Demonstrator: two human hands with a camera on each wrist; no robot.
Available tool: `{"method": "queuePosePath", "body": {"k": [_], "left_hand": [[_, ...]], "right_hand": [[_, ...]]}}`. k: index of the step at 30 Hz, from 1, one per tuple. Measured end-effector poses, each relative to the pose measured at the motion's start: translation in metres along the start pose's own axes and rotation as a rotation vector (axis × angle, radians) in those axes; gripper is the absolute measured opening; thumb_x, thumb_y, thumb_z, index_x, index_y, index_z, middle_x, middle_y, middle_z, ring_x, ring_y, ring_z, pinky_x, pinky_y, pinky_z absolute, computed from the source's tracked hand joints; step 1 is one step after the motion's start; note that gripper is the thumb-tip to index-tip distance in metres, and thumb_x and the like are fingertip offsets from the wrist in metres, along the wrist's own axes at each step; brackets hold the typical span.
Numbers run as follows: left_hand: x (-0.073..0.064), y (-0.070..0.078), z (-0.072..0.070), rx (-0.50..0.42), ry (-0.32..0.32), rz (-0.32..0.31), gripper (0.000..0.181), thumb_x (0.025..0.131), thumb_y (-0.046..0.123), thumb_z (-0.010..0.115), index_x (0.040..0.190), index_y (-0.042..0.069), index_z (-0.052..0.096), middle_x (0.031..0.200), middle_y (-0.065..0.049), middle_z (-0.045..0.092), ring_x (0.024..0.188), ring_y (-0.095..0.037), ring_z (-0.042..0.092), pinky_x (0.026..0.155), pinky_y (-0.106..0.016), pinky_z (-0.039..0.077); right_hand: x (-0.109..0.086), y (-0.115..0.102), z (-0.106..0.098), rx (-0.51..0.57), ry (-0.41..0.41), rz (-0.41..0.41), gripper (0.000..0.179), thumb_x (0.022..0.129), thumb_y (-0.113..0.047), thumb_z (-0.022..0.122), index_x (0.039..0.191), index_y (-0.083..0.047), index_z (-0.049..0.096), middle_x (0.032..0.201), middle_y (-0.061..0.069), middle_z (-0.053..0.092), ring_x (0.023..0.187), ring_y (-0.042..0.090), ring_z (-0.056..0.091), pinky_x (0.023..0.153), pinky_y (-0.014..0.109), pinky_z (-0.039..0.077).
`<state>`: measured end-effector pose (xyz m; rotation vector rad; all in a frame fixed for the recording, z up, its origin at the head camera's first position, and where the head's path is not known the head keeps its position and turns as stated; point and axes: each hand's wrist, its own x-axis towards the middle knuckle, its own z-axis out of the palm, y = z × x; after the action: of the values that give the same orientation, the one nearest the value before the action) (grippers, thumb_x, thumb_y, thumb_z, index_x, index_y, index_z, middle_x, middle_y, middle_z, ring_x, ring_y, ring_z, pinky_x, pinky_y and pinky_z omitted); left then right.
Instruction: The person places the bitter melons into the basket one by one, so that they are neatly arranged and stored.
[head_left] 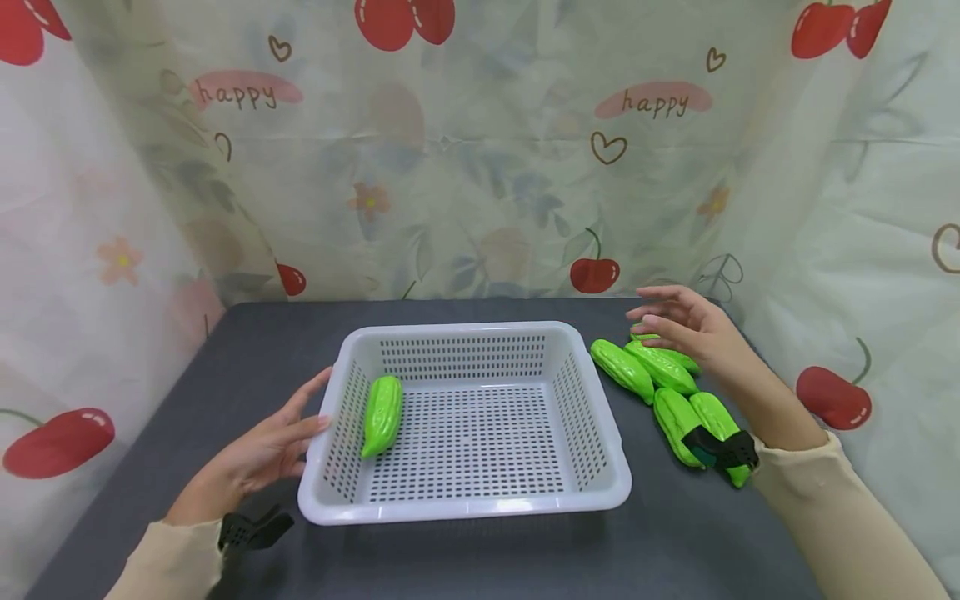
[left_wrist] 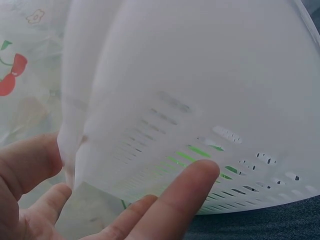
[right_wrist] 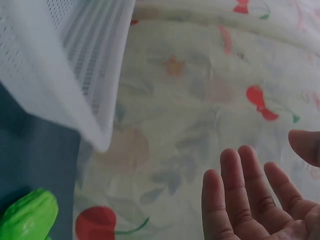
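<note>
A white perforated plastic basket [head_left: 465, 505] sits on the dark table, with one bright green, ridged bitter melon [head_left: 384, 415] lying near its left wall. My left hand [head_left: 262, 450] is at the basket's left side, its fingertips right at the rim and its fingers mostly straight. In the left wrist view, green shows through the slots of the basket wall [left_wrist: 150, 65]. Over the far end of a group of bitter melons [head_left: 622, 369], right of the basket, hovers my right hand [head_left: 678, 325]. Its fingers are relaxed and apart, with nothing held, as the right wrist view also shows.
Several bitter melons lie in a loose cluster between the basket and the right forearm, some partly hidden by the hand and the wrist strap [head_left: 720, 447]. Cherry-printed curtains [head_left: 480, 192] hang behind and along both sides of the dark table [head_left: 450, 562].
</note>
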<state>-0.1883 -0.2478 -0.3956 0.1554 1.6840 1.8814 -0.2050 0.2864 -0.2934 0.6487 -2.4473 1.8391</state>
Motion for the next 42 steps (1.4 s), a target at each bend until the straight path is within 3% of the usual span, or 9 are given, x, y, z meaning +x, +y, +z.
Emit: {"method": "queuePosePath", "body": {"k": [6, 16, 25, 32, 38, 40, 42], "left_hand": [[0.0, 0.001, 0.001, -0.002, -0.002, 0.002, 0.08, 0.102, 0.018, 0.048, 0.15, 0.048, -0.007, 0.15, -0.019, 0.028, 0.115, -0.033, 0.062, 0.088, -0.065, 0.048], [-0.001, 0.002, -0.001, -0.001, -0.026, 0.017, 0.08, 0.103, 0.017, 0.047, 0.151, 0.046, -0.009, 0.147, -0.017, 0.032, 0.115, -0.034, 0.062, 0.087, -0.064, 0.048], [-0.001, 0.002, -0.001, 0.003, -0.026, 0.02, 0.08, 0.102, 0.017, 0.048, 0.151, 0.047, -0.008, 0.15, -0.02, 0.028, 0.116, -0.034, 0.062, 0.088, -0.065, 0.047], [-0.001, 0.001, 0.0, 0.006, -0.015, 0.019, 0.079, 0.102, 0.018, 0.048, 0.15, 0.048, -0.008, 0.153, -0.022, 0.023, 0.117, -0.035, 0.061, 0.087, -0.065, 0.047], [-0.001, 0.001, 0.001, 0.018, -0.003, 0.019, 0.08, 0.102, 0.018, 0.049, 0.15, 0.048, -0.007, 0.154, -0.023, 0.021, 0.117, -0.035, 0.061, 0.087, -0.065, 0.048], [-0.001, 0.0, 0.001, 0.02, 0.0, 0.018, 0.08, 0.102, 0.018, 0.049, 0.15, 0.048, -0.007, 0.154, -0.023, 0.021, 0.117, -0.035, 0.061, 0.087, -0.065, 0.048], [-0.001, 0.0, 0.001, 0.02, 0.003, 0.016, 0.08, 0.102, 0.018, 0.049, 0.15, 0.048, -0.008, 0.153, -0.023, 0.022, 0.116, -0.035, 0.061, 0.087, -0.065, 0.048]], "right_hand": [[-0.023, 0.025, -0.023, 0.16, 0.074, -0.048, 0.033, 0.099, -0.001, 0.048, 0.127, -0.016, 0.053, 0.109, -0.006, 0.068, 0.097, 0.006, 0.068, 0.081, 0.019, 0.056], [-0.063, 0.063, -0.05, 0.138, 0.191, 0.004, 0.035, 0.099, -0.003, 0.05, 0.131, -0.017, 0.05, 0.113, -0.009, 0.066, 0.098, 0.001, 0.066, 0.081, 0.014, 0.054], [-0.09, 0.098, -0.066, -0.026, 0.249, 0.135, 0.037, 0.099, -0.009, 0.052, 0.128, -0.031, 0.048, 0.108, -0.025, 0.064, 0.093, -0.008, 0.063, 0.075, 0.01, 0.052], [-0.1, 0.117, -0.073, -0.123, 0.217, 0.187, 0.035, 0.1, -0.012, 0.051, 0.127, -0.034, 0.046, 0.107, -0.03, 0.061, 0.094, -0.013, 0.06, 0.076, 0.009, 0.051], [-0.101, 0.128, -0.078, -0.179, 0.186, 0.298, 0.027, 0.101, -0.022, 0.051, 0.126, -0.033, 0.046, 0.103, -0.034, 0.057, 0.094, -0.016, 0.057, 0.075, 0.013, 0.053], [-0.1, 0.132, -0.079, -0.219, 0.165, 0.354, 0.03, 0.101, -0.027, 0.05, 0.131, -0.026, 0.046, 0.106, -0.031, 0.055, 0.093, -0.016, 0.056, 0.076, 0.016, 0.054], [-0.098, 0.135, -0.079, -0.27, 0.13, 0.403, 0.042, 0.102, -0.031, 0.049, 0.139, -0.014, 0.041, 0.117, -0.014, 0.059, 0.093, -0.017, 0.054, 0.078, 0.02, 0.054]]}}
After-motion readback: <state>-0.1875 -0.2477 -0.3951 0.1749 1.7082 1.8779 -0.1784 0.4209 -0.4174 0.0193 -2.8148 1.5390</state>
